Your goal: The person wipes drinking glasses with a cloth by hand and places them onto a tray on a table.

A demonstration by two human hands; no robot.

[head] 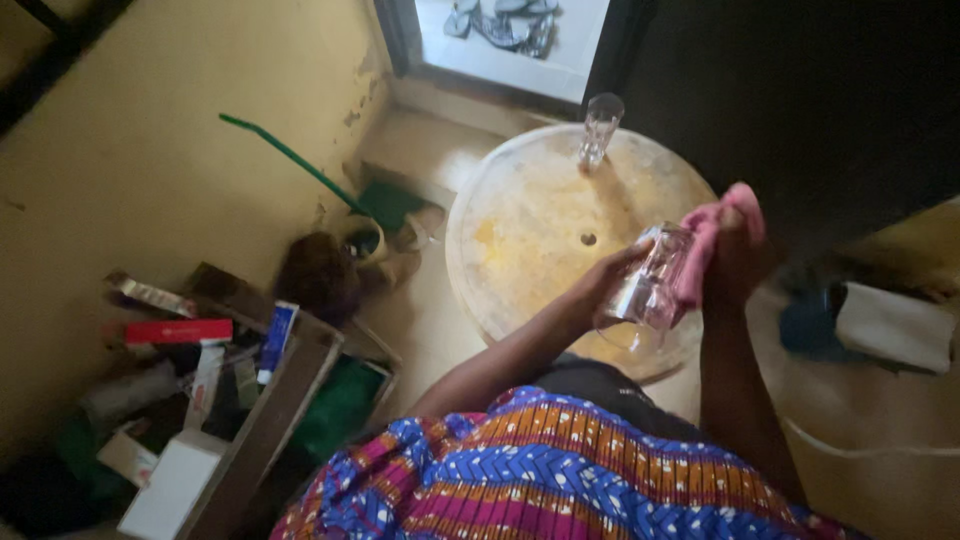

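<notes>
Left hand (600, 280) grasps a glass (650, 285) over the round desk (520, 230) edge; right hand (735, 260) clenches a pink cloth (705, 240) against it. Second glass (600, 128) stands at the far rim; right side dark.

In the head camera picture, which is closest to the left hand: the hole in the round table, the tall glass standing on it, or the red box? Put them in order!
From the left hand:
1. Hole, just above the hand, at the table's middle.
2. Tall glass, at the table's far edge.
3. Red box, far left, in the clutter by the wall.

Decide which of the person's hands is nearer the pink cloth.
Right. The right hand grips the pink cloth; the left hand holds the glass beside it.
</notes>
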